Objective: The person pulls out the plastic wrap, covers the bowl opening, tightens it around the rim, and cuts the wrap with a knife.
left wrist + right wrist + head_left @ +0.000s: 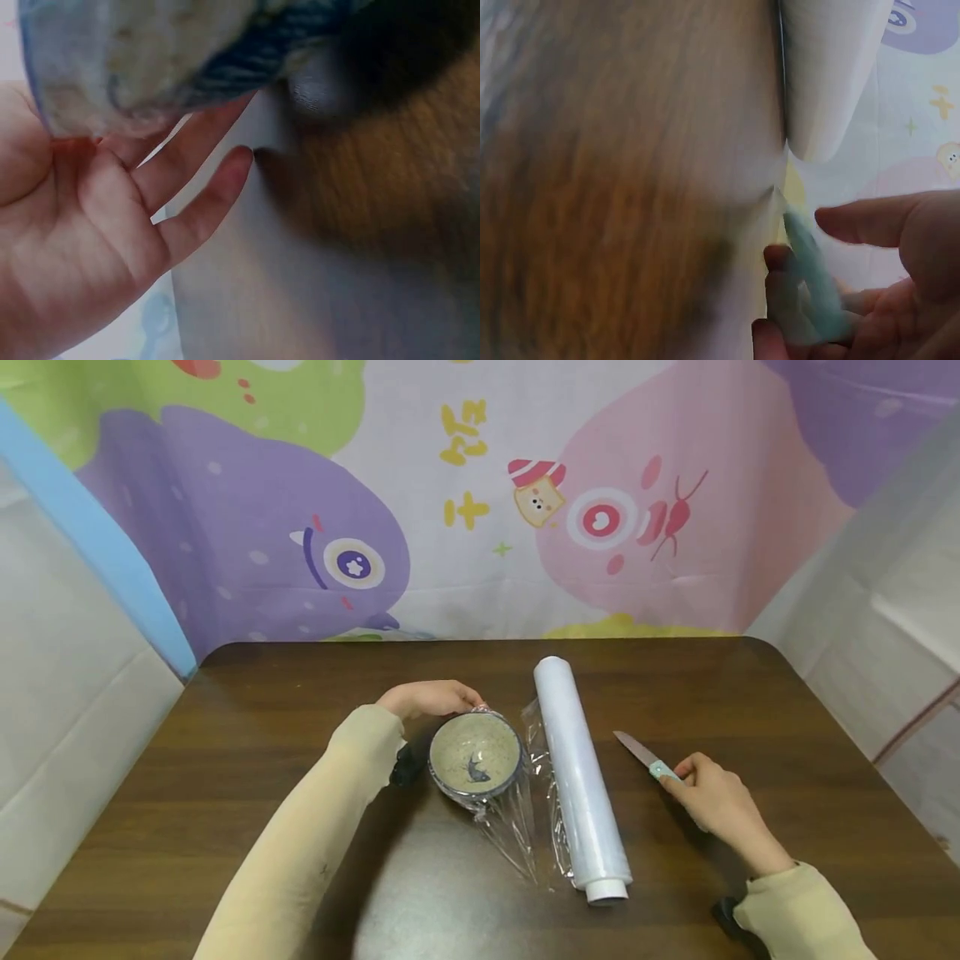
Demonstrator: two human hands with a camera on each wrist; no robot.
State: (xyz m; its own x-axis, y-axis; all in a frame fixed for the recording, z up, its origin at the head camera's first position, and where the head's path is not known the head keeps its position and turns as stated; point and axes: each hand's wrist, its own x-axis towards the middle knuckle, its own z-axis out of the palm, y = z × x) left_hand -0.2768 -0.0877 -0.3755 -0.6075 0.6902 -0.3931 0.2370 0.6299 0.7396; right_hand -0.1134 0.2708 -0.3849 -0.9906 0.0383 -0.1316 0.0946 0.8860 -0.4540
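A bowl (476,755) with a speckled inside and a dark blue fish mark stands on the table in the head view. Clear cling film (510,831) clings about its outside and trails toward the near right. My left hand (437,697) holds the bowl by its far side; in the left wrist view the bowl's patterned wall (172,52) hides some fingertips. To the right, my right hand (716,797) has its fingers curled round the pale green handle of a small knife (663,770). The thumb stands off the handle in the right wrist view. The blade points to the far left.
A long roll of cling film (581,777) lies between the bowl and the knife, with loose crumpled film along its left side. The dark wooden table (247,727) meets a cartoon-printed cloth (465,585) at its far edge.
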